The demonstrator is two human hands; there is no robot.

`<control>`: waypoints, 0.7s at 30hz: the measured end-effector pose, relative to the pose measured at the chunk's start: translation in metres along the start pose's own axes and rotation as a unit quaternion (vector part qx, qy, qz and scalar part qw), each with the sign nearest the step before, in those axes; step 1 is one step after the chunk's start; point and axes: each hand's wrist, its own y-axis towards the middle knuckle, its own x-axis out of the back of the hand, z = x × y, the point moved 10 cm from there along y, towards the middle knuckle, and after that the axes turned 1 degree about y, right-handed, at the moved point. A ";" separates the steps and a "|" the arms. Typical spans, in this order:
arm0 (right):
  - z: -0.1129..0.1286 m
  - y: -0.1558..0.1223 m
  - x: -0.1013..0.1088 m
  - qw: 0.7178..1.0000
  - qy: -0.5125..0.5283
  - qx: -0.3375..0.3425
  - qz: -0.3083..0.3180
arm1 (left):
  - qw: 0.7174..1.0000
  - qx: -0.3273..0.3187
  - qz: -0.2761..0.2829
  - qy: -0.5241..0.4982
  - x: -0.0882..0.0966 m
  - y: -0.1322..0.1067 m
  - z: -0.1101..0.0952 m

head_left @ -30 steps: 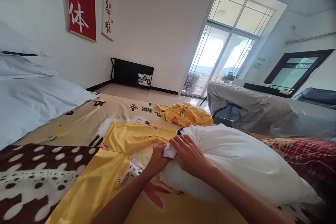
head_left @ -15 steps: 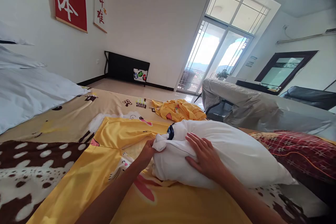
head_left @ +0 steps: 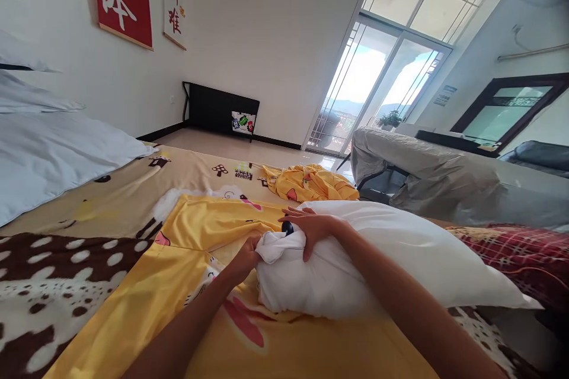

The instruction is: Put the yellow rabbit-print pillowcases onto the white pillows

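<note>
A plump white pillow (head_left: 400, 254) lies across a yellow, rabbit-printed fabric cover (head_left: 195, 222), its left end bunched over the cover's folds. My left hand (head_left: 244, 257) is closed on the pillow's gathered left corner, right by the yellow cloth; its fingertips are partly hidden. On top of that end rests my right hand (head_left: 313, 228), fingers stretched out and thumb apart, touching the pillow. A small dark, shiny object (head_left: 287, 227) shows beneath the right fingers; its kind cannot be made out.
Beyond the hands a crumpled yellow cloth (head_left: 311, 183) lies on the beige printed bedding (head_left: 204, 174). White pillows (head_left: 66, 154) are at left, red patterned fabric (head_left: 502, 254) at right. Plastic-covered furniture (head_left: 444, 172) stands behind, near a glass door (head_left: 377, 83).
My right hand has moved left and forward along the pillow, over the dark object. My left hand keeps its hold at the corner. The view has shifted slightly.
</note>
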 end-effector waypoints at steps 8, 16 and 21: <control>0.005 -0.010 -0.001 0.995 0.015 -0.004 -0.096 | 1.000 -0.017 -0.016 0.002 -0.003 -0.002 -0.018; 0.025 -0.054 0.006 0.970 0.029 0.014 -0.242 | 0.988 -0.105 0.020 0.113 -0.028 -0.018 -0.063; 0.026 -0.089 0.024 0.954 0.027 -0.001 -0.299 | 0.949 -0.171 0.083 0.252 -0.045 -0.040 -0.107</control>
